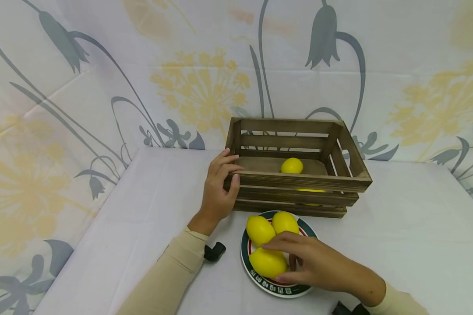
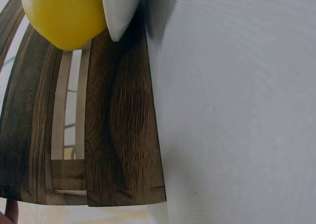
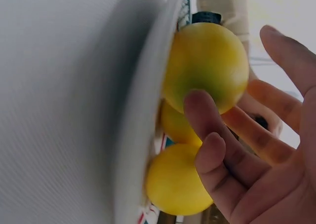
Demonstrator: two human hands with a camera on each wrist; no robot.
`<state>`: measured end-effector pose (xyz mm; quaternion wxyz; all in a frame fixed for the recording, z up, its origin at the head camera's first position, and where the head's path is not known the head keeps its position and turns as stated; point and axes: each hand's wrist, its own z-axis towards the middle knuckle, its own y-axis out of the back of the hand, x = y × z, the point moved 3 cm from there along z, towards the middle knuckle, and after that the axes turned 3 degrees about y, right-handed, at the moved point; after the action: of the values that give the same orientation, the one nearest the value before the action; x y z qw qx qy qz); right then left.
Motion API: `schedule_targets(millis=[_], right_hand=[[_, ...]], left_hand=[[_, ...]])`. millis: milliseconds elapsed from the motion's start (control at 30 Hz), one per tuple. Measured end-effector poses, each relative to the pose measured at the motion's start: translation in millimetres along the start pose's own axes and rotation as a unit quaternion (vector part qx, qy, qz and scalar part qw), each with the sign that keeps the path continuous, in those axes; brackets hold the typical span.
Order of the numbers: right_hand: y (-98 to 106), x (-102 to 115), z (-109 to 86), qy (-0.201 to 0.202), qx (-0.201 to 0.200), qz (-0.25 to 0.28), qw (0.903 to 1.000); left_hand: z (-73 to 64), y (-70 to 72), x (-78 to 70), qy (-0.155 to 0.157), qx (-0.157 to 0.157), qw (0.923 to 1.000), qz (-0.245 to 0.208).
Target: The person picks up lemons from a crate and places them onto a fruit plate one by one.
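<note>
Three yellow lemons lie on a round plate (image 1: pixel 245 258) with a dark green patterned rim. My right hand (image 1: pixel 319 262) is at the front lemon (image 1: pixel 266 262), fingers spread over its right side. In the right wrist view the fingertips overlap that lemon (image 3: pixel 207 61), and the thumb stands apart from it. Behind it are the left lemon (image 1: pixel 259 229) and the back lemon (image 1: pixel 285 221). My left hand (image 1: pixel 218 188) holds the left end of a brown slatted wooden crate (image 1: pixel 291 180), fingers over its edge and thumb at the front corner.
Inside the crate lies a lemon (image 1: pixel 291 165), with more yellow showing between the front slats. The crate stands behind the plate on a white cloth (image 1: pixel 410 245). A flower-patterned cloth (image 1: pixel 205 43) hangs behind. Black straps (image 1: pixel 214 252) sit at both wrists.
</note>
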<state>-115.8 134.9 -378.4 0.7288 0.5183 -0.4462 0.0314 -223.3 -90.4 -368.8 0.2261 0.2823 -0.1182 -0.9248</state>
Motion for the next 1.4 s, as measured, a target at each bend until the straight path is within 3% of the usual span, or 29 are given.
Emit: schedule_targets(millis=[267, 567, 933, 1200, 1400], right_hand=[[17, 9, -3.8, 0.027, -0.046, -0.044, 0.9976], [36, 23, -11.5, 0.042, -0.108, -0.139, 0.9835], [49, 31, -21.7, 0.125, -0.201, -0.194, 0.9520], [71, 36, -32.0, 0.138, -0.258, -0.204, 0.9344], [96, 43, -25.6, 0.143, -0.261, -0.243, 0.9232]], left_hand=[[2.8, 0.6, 0.5, 0.001, -0.002, 1.0000, 0.001], [3.2, 2.5, 0.3, -0.001, -0.006, 1.0000, -0.001], [-0.1, 1.3, 1.9, 0.000, -0.004, 1.0000, 0.001], [-4.8, -2.4, 1.9, 0.001, 0.000, 1.0000, 0.000], [-2.8, -0.1, 0.8, 0.005, 0.000, 1.0000, 0.005]])
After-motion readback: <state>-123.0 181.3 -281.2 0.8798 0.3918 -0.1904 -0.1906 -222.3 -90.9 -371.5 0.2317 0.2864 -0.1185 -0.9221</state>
